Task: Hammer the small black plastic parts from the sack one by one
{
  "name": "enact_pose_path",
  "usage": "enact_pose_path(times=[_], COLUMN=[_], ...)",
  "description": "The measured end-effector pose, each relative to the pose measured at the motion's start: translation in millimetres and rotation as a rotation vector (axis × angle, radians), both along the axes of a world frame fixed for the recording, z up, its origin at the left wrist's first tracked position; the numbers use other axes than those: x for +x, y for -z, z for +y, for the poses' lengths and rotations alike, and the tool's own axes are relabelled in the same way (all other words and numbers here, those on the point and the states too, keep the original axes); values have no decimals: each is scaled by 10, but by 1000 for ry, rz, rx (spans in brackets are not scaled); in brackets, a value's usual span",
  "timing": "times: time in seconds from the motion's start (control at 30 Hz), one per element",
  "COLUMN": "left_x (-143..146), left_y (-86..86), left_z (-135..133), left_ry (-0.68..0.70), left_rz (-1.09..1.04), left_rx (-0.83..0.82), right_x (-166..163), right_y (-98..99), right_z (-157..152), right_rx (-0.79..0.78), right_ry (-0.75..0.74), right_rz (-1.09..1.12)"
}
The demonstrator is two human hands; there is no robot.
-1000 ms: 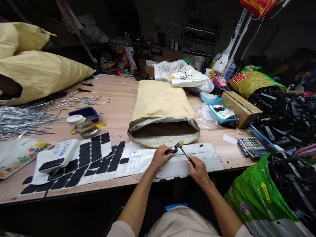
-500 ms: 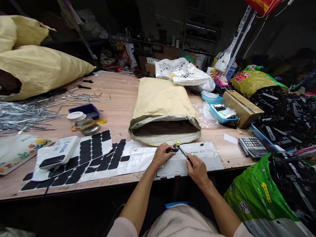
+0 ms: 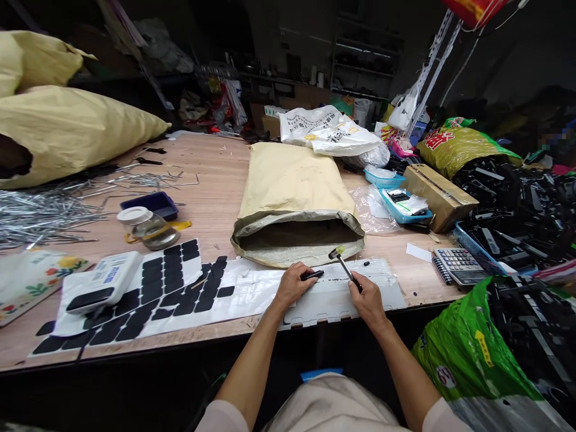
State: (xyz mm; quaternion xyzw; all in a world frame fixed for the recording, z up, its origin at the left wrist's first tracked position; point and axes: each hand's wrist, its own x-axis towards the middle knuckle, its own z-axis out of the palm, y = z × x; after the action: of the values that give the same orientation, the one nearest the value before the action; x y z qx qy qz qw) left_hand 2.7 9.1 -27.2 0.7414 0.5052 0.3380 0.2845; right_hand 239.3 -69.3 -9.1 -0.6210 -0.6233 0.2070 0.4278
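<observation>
Left hand [image 3: 293, 285] pins a small black part [image 3: 312, 275] on the surface [image 3: 216, 204]; right hand [image 3: 368, 298] fingers grip a raised hammer [image 3: 344, 267], tapping seemingly unfinished.

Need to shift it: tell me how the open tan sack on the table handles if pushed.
The tan sack lies flat with a sagging mouth, so it probably flexes rather than slides stiffly. It looks nearly empty, likely light. Its woven-looking surface may drag on the wooden table.
</observation>
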Motion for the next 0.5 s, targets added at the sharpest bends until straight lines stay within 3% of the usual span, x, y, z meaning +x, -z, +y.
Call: enact_pose_path(times=[0.17,0.3,0.4,0.5], left_x=[10,-15,-93,-169], left_y=[-73,-203,-287,-251], left_z=[-45,-383,-825,-1236], left_ry=[2,24,198,403], left_rz=[-84,-269,-359,-214], left_rx=[-7,-190,-487,-669], right_x=[204,266,271,277], right_y=[48,69,65,61], right_z=[170,211,214,210], right_rx=[-220,-260,-272,-284], right_ry=[46,50,28,7], right_rz=[425,662,691,686])
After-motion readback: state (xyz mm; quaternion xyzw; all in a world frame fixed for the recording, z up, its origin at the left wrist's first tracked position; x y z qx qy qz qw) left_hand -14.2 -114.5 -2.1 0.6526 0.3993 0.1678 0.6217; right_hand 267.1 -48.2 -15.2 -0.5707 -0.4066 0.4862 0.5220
